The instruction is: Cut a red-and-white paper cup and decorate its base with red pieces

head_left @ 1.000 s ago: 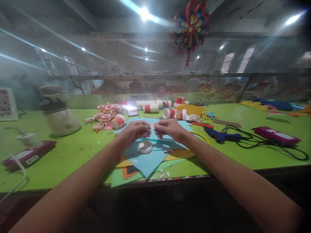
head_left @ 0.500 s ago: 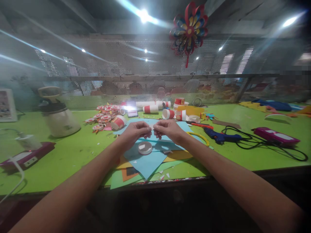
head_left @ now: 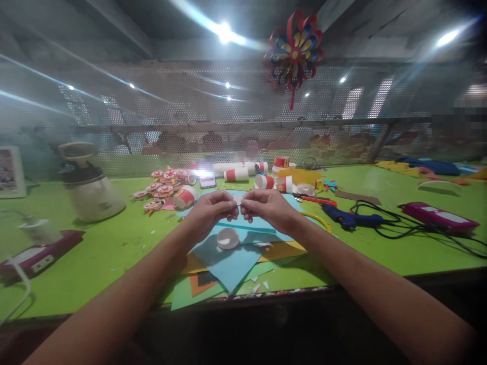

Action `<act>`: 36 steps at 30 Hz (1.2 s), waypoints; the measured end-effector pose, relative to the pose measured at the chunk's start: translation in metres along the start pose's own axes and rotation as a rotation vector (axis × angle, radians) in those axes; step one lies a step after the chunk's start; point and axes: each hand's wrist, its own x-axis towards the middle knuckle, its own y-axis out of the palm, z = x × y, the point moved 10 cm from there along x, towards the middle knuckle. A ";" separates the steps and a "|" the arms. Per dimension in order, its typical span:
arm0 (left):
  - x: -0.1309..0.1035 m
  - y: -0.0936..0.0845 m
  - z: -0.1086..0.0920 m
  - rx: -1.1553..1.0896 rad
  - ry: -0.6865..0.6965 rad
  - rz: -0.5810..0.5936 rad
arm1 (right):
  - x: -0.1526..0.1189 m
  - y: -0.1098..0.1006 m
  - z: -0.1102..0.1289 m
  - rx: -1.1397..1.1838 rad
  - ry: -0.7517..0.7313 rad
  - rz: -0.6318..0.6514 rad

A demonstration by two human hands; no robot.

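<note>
Both hands meet over the blue paper point(head_left: 230, 263), fingers pinched on a small pale piece of paper point(head_left: 238, 199). My left hand point(head_left: 215, 210) is closed at its left edge, and my right hand point(head_left: 268, 209) is closed at its right edge. Fingers hide most of the piece. Just below them, a shallow white round cup base point(head_left: 228, 239) lies on the blue paper. Under that spread orange and green sheets point(head_left: 182, 294), with small white scraps point(head_left: 265, 285) near the table edge.
Behind my hands lie paper cups point(head_left: 236, 175), a phone point(head_left: 207, 181) and a pile of red-and-white paper crafts point(head_left: 163, 187). To the right are a blue glue gun point(head_left: 352, 218), scissors point(head_left: 319, 201) and a purple power strip point(head_left: 439, 217). A spray bottle point(head_left: 93, 195) stands left.
My hands stay pinched together in nearly the same place. The view has tilted slightly, so the table and its things sit a little lower in the picture.
</note>
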 end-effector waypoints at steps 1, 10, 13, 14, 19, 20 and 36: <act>-0.001 0.002 -0.003 0.006 0.008 0.009 | -0.001 0.001 0.003 0.016 -0.003 -0.001; -0.003 0.005 -0.016 0.143 0.097 0.030 | -0.004 0.001 0.017 0.067 -0.012 -0.039; -0.004 0.005 -0.018 0.178 0.122 0.025 | -0.004 0.000 0.020 0.031 -0.025 -0.048; -0.004 0.006 -0.019 0.186 0.125 0.026 | -0.004 0.000 0.021 0.016 -0.030 -0.052; -0.004 0.008 -0.017 0.238 0.104 0.027 | -0.003 0.000 0.017 -0.082 -0.027 -0.045; -0.003 0.007 -0.015 0.256 0.095 0.021 | -0.002 0.000 0.015 -0.107 -0.020 -0.036; 0.003 -0.008 0.036 0.410 -0.147 0.012 | 0.003 -0.080 -0.023 -0.630 0.139 -0.377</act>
